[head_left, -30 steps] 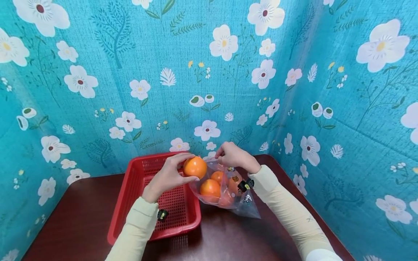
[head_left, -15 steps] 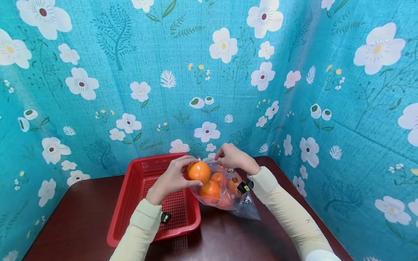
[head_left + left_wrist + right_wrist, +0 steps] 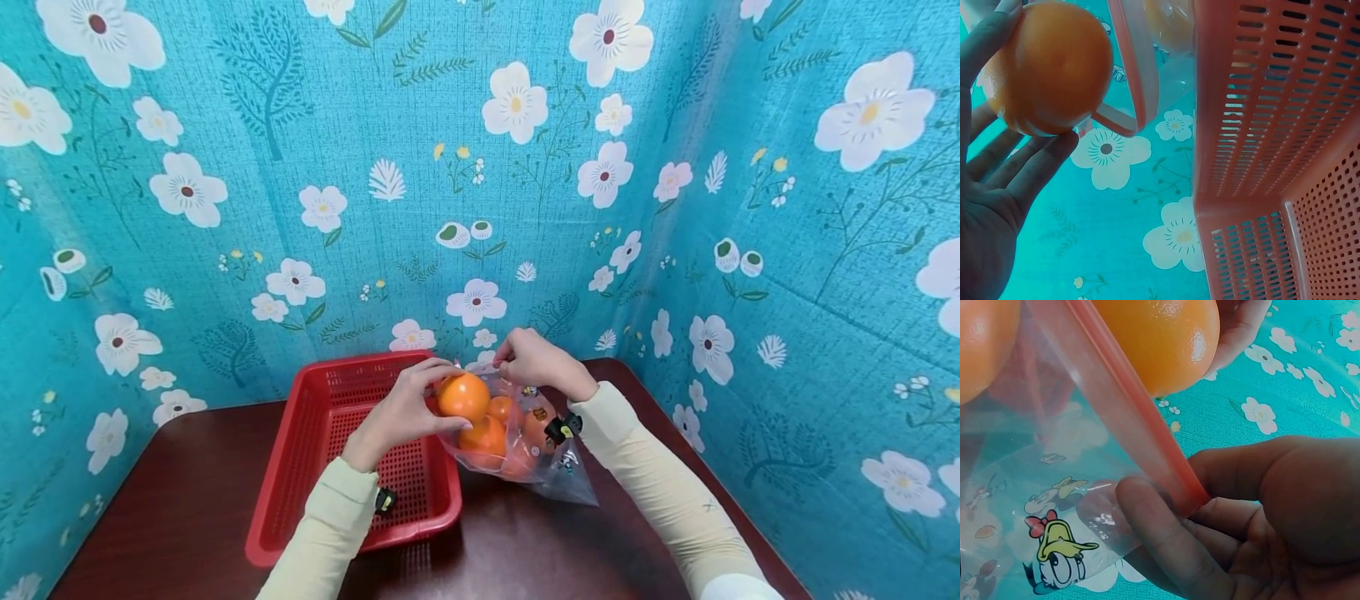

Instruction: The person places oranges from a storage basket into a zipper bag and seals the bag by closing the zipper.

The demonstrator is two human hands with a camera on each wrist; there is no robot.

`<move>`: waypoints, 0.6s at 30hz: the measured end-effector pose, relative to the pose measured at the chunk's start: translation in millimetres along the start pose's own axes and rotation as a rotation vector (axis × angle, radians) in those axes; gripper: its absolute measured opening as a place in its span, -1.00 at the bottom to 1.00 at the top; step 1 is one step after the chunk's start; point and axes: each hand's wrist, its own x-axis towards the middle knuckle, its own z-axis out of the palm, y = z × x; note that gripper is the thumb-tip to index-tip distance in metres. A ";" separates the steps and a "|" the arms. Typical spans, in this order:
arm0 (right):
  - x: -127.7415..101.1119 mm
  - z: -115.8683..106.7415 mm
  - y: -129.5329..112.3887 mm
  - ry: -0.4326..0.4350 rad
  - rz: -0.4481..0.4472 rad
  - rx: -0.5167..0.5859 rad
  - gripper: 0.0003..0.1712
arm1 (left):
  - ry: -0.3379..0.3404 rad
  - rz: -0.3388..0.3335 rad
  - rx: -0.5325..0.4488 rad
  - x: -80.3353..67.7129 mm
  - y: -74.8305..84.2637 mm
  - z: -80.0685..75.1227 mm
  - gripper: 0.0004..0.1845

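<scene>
An orange [image 3: 462, 398] is gripped between the thumb and fingers of my left hand [image 3: 401, 408], at the mouth of a clear plastic bag [image 3: 566, 479]. Several more oranges [image 3: 482, 440] lie inside that bag. In the left wrist view the held orange [image 3: 1054, 69] fills the upper left, beside the bag's reddish rim. My right hand [image 3: 540, 362] pinches the bag's far edge. The right wrist view shows its thumb and fingers on the pink-red bag rim [image 3: 1141, 394], above a printed cartoon duck [image 3: 1060, 556].
A red perforated plastic basket [image 3: 262, 492] stands left of the bag, beneath my left forearm. Both rest on a dark brown table [image 3: 510, 558]. Blue flowered cloth [image 3: 405, 250] hangs behind the table and along its right side.
My left hand has moved the orange to the right and slightly down, from the basket's side to over the bag's mouth. My right hand has kept its hold on the rim.
</scene>
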 end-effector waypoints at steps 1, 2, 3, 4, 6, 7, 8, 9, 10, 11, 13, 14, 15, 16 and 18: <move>0.4 0.2 0.5 0.001 0.002 0.000 -0.75 | -0.001 0.002 0.002 0.4 -0.2 0.7 -0.33; 0.4 0.2 0.4 -0.001 0.002 0.001 -0.76 | -0.003 0.005 0.004 0.9 -0.4 1.4 -0.33; 0.5 0.2 0.6 0.000 0.002 0.001 -0.76 | -0.007 0.008 0.005 1.4 -0.3 2.0 -0.33; 0.5 0.1 0.6 0.000 0.002 0.001 -0.76 | -0.010 0.009 0.006 2.0 -0.5 2.8 -0.34; 0.5 -0.1 0.4 0.001 0.002 0.001 -0.76 | -0.017 0.010 0.009 3.2 -0.7 4.5 -0.34; 0.7 -0.2 0.5 0.001 0.000 0.001 -0.76 | -0.018 0.011 0.009 3.8 -0.5 5.3 -0.33; 0.3 -0.5 0.0 0.001 -0.001 0.003 -0.76 | -0.019 0.011 0.009 4.4 -0.3 6.0 -0.33; 0.5 -0.6 0.4 0.002 -0.002 0.002 -0.76 | -0.020 0.011 0.011 5.0 -0.2 7.0 -0.33; 0.6 -0.7 0.5 0.002 -0.003 0.004 -0.76 | -0.020 0.010 0.009 5.7 0.1 7.9 -0.33; 0.7 -0.7 0.4 0.001 -0.003 0.004 -0.77 | -0.021 0.008 0.008 6.1 0.7 8.7 -0.33; 0.9 -0.9 0.7 0.000 -0.005 0.005 -0.76 | -0.026 0.006 0.003 6.9 1.3 10.4 -0.33; 0.9 -0.9 0.6 -0.001 -0.007 0.004 -0.76 | -0.028 0.004 0.001 7.3 1.4 11.5 -0.33; 1.0 -1.0 0.7 0.001 -0.010 0.000 -0.76 | -0.030 0.006 0.000 7.6 1.3 12.5 -0.34; 1.0 -1.2 0.4 0.001 -0.010 -0.006 -0.75 | -0.031 0.008 0.000 7.9 1.3 13.4 -0.34; 1.0 -1.8 -0.3 0.002 -0.008 -0.016 -0.74 | -0.033 0.017 -0.007 8.7 0.2 15.6 -0.34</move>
